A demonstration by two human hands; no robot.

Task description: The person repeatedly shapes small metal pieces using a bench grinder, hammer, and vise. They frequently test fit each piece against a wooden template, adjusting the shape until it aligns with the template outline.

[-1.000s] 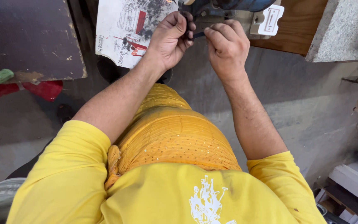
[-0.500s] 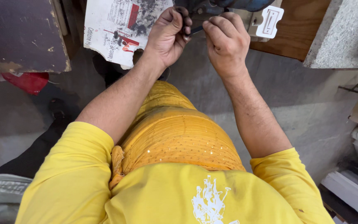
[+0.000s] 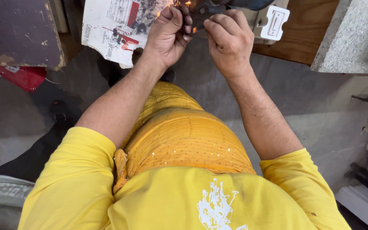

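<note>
Left hand [image 3: 167, 36] curled tight, fingers [image 3: 183, 23] folded in and pinched around a small dark metal piece [image 3: 201, 19] at the far edge of the scene, orange sparks [image 3: 177, 3] flying just above the knuckles. Right hand [image 3: 230, 40] likewise closed narrow, fingertips [image 3: 211, 23] pressed against the same metal piece from the right side, thumb tucked under. Both hands nearly touching, the dark piece lodged between them and mostly hidden; exact shape impossible to tell. Just beyond the fingers, a dark rounded machine part [image 3: 248, 3] cut off by the top edge. White plastic switch plate [image 3: 274, 22] hanging just right of the right hand, against a brown wooden board [image 3: 307, 34]. Torn printed paper sheet [image 3: 116, 27] lying to the left of the left hand, its lower edge ragged. Dark worn board [image 3: 18, 34] at far left, a red object [image 3: 22, 76] beneath it. Grey speckled stone slab [image 3: 350, 38] at far right. Near side filled by yellow sleeves [image 3: 77, 170] and orange sequined cloth [image 3: 184, 136] bunched over the lap. Open room: grey concrete floor [image 3: 320, 115] to the right of the forearms; tight quarters at the far edge, with paper, plate and board crowding both hands.
</note>
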